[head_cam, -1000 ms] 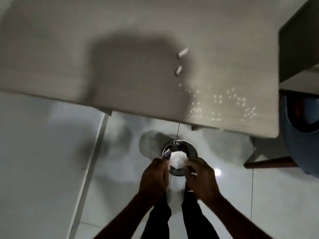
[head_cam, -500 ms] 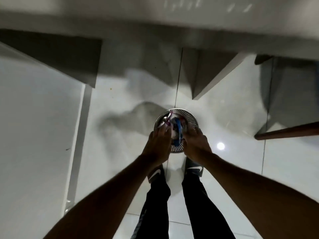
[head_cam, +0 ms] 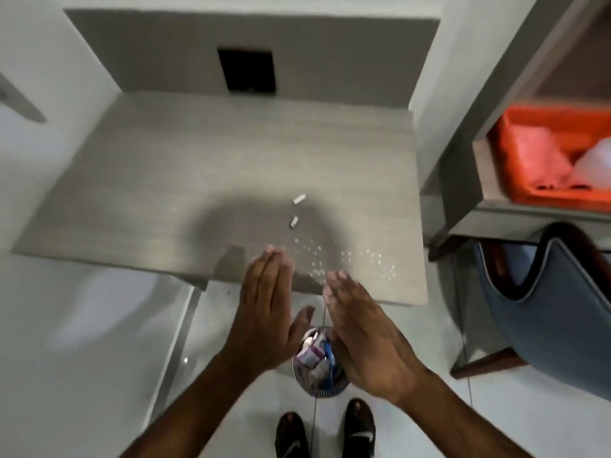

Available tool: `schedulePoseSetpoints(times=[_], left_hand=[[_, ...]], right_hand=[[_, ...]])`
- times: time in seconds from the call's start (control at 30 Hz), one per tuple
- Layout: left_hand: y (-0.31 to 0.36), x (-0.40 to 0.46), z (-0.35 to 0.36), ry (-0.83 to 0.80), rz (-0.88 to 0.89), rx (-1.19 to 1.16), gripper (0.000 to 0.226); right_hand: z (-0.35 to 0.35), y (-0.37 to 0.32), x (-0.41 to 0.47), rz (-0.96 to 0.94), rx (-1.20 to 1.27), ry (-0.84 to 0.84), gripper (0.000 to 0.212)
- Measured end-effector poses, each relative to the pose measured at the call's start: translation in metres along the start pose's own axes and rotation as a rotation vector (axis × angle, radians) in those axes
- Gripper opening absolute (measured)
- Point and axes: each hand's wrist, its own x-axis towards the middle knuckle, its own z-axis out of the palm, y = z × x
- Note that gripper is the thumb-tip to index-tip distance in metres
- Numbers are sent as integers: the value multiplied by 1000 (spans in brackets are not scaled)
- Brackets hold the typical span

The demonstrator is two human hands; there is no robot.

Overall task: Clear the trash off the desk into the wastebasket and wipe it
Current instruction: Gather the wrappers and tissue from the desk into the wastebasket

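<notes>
A grey wood-grain desk point(head_cam: 165, 180) fills the middle of the view. Two small white scraps point(head_cam: 299, 199) point(head_cam: 293, 221) lie on it right of centre, with tiny white crumbs point(head_cam: 350, 259) scattered toward its front right edge. On the floor in front stands a metal mesh wastebasket point(head_cam: 319, 383) holding crumpled wrappers and paper. My left hand point(head_cam: 269, 312) and my right hand point(head_cam: 360, 332) hover flat and empty above the basket, palms facing each other, fingertips over the desk's front edge.
A blue chair point(head_cam: 549, 312) stands at the right by the desk. Above it a shelf unit holds an orange bin point(head_cam: 515, 166) with plastic bags. A dark cut-out point(head_cam: 247, 71) sits in the desk's back panel. My shoes point(head_cam: 325, 431) rest on white floor tiles.
Both hands were down at the wastebasket pressing a white wad and wrappers in. They have let go and risen, now flat and empty at desk-edge height. The view has lifted back onto the desk.
</notes>
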Motion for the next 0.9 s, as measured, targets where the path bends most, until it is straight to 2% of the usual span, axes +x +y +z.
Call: schedulePoseSetpoints(times=[0.07,0.1,0.17,0.2,0.27,0.37,0.47,0.57,0.67,0.73,0.83,0.9], left_hand=[[-18,38,-9,-46,-63,76,71],[-26,56,-13,-86,-109,106,68],[-40,88,-14,-162,-205,140,54],[-44,99,-11,-196,-244,159,45],[-50,120,-3,-282,-308,197,33],[-55,139,12,-391,-391,185,30],[-60,144,26,-402,-453,154,27],[-62,139,33,-396,-445,175,28],[-57,133,29,-425,-426,195,27],[-45,127,19,-378,-428,147,26],[-20,95,-1,-168,-479,-56,22],[-2,57,-11,-36,-472,-179,18]], right_hand=[[-6,11,34,80,23,18,52],[-8,18,54,183,39,21,55],[-7,35,96,401,76,23,57],[-4,46,112,448,71,-20,56],[3,67,142,444,8,-124,50],[9,89,177,457,-27,-214,28],[22,102,198,373,-56,-309,30],[33,110,206,369,-149,-318,29],[33,105,201,406,-184,-279,26],[27,92,186,487,-145,-191,28],[21,58,132,604,-10,63,26],[25,28,82,614,94,226,23]])
